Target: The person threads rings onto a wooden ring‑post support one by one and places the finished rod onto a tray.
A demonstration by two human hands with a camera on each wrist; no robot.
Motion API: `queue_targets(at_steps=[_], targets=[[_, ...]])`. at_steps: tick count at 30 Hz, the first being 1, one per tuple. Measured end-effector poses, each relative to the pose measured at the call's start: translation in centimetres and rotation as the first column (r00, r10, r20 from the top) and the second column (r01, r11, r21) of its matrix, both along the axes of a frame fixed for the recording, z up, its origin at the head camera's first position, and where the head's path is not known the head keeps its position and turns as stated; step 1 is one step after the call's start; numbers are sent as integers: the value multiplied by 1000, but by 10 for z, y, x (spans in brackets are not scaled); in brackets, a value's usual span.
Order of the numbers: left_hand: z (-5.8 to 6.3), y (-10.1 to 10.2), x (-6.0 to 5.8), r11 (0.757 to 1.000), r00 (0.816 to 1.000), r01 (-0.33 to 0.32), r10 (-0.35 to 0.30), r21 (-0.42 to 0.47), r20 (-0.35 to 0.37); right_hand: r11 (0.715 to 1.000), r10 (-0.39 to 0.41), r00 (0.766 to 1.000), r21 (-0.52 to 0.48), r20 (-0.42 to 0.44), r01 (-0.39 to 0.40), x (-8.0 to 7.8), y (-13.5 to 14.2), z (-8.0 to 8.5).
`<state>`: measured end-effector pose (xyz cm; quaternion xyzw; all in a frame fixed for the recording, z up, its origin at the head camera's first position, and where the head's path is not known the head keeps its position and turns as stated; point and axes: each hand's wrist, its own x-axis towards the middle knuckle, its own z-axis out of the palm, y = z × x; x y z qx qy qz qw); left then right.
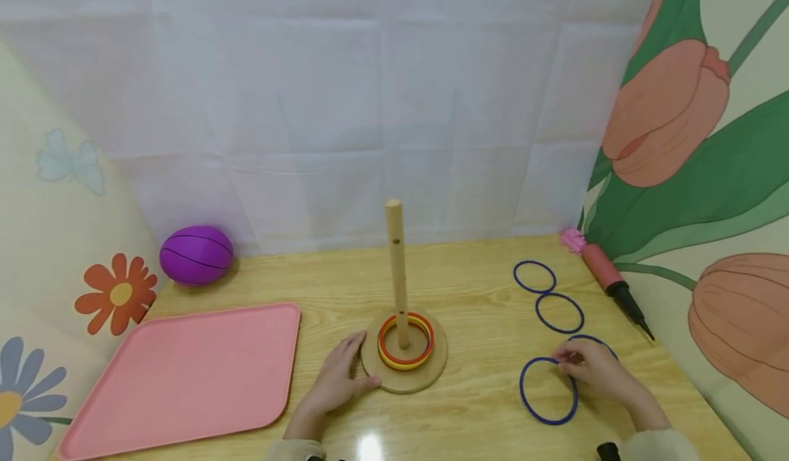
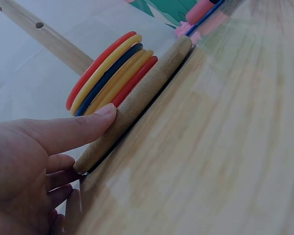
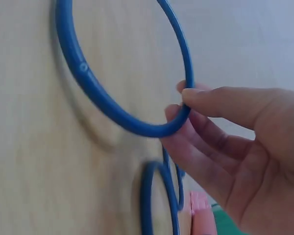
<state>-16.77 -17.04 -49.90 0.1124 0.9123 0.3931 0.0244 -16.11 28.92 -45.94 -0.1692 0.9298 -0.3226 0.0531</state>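
Pinching a blue ring [image 3: 83, 68] between thumb and fingertips, the right hand [image 1: 598, 367] holds it above the right side of the table [image 1: 481, 296], the ring's shadow falling beside it. Three more blue rings [image 1: 562, 331] lie near this hand, one partly hidden behind it. The left hand [image 1: 337, 377], thumb and fingers spread wide, touches the rim of a round wooden base [image 1: 403, 381]. An upright post [image 1: 397, 269] stands on the base, with stacked red, yellow and blue rings [image 2: 108, 76] around its foot. A pink tray [image 1: 197, 379] lies left of the base.
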Motion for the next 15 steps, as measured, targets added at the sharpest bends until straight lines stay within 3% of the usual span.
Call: queue_targets(at_steps=[6,15], targets=[[1,-1,1,1000,1000,-2,2,-1,0,969,-15,992,-242,124,45,-9,-17,16],[0,-1,1,1000,1000,-2,2,8,7,853,-20,989,-514,145,93,-25,-61,58]])
